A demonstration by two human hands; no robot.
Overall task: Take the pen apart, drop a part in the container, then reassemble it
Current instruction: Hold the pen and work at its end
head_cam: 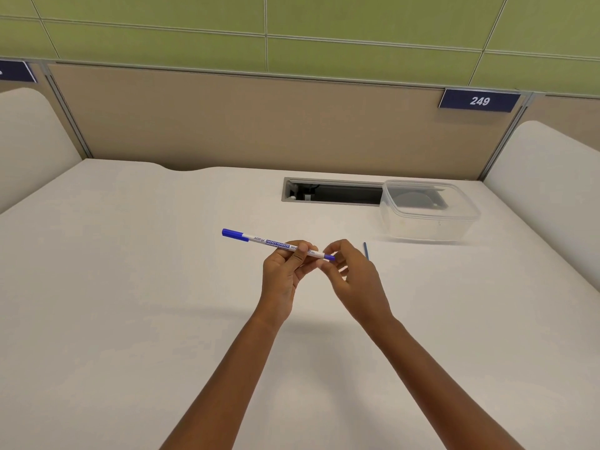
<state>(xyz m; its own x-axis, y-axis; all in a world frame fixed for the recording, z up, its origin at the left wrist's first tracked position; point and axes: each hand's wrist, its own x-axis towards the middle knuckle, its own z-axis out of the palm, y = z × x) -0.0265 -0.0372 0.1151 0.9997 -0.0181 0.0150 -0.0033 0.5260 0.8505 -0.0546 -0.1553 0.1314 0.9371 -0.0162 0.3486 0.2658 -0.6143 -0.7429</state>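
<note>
The left hand [285,271] is clenched around a slim white whiteboard marker pen with a blue cap and blue lettering [274,242], thumb and fingers pinching the barrel a little right of its middle and holding it above the white counter [130,287]. The pen lies nearly level, its capped end pointing left and slightly away, its other end pointing right. The right hand [352,271] meets that right end, its fingertips [328,251] pinched on the small blue end piece [330,257] that shows just past the white barrel; whether that piece is seated or loose cannot be told. Just beside the right hand, on its far right side, a thin dark blue rod [366,250] lies on the counter, apart from the pen. Further right and toward the back stands a clear rectangular plastic container with a stepped rim and no lid [428,212]; nothing can be made out lying in it, and the dark shapes seen through its walls belong to the opening behind it. That opening, a grey-framed rectangular cable slot [331,191], is cut into the counter, and the container's left part overlaps its right end. Behind runs a tan partition panel [227,125] bearing a dark blue plate numbered 249 [479,100].
</note>
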